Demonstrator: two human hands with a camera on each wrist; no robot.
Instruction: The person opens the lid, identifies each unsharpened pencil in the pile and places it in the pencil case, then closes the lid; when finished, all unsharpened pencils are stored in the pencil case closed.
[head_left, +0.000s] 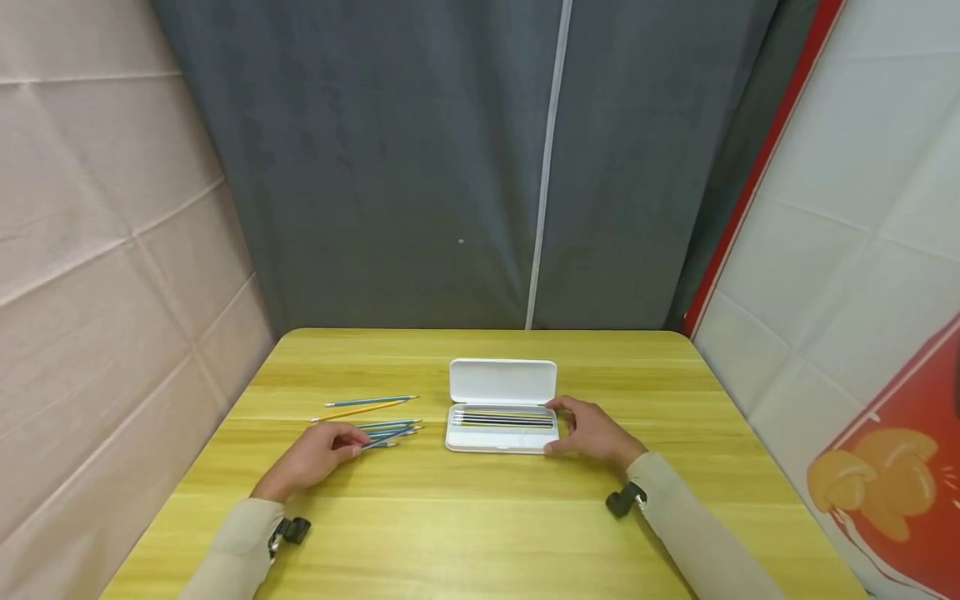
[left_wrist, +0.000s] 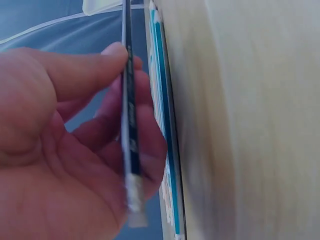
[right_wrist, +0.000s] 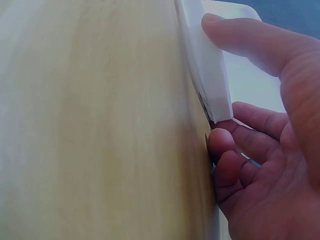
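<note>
My left hand (head_left: 318, 454) pinches a dark blue pencil (left_wrist: 131, 112) between thumb and fingers, its eraser end towards the palm in the left wrist view. Just beyond it, several blue and green pencils (head_left: 386, 425) lie in a loose bunch on the table. A white pencil case (head_left: 491, 441) lies with its lid (head_left: 502, 381) raised at the back. Several striped pencils (head_left: 502, 418) rest inside, side by side. At the case's right end, my right hand (head_left: 596, 432) holds it, thumb on the front corner and fingers round the far side.
A yellow pencil (head_left: 360, 411) and a blue pencil (head_left: 371, 401) lie apart, behind the bunch. Everything is on a wood-grain table (head_left: 450, 533). A grey curtain (head_left: 390, 183) hangs behind the table, with pale cloth walls on both sides.
</note>
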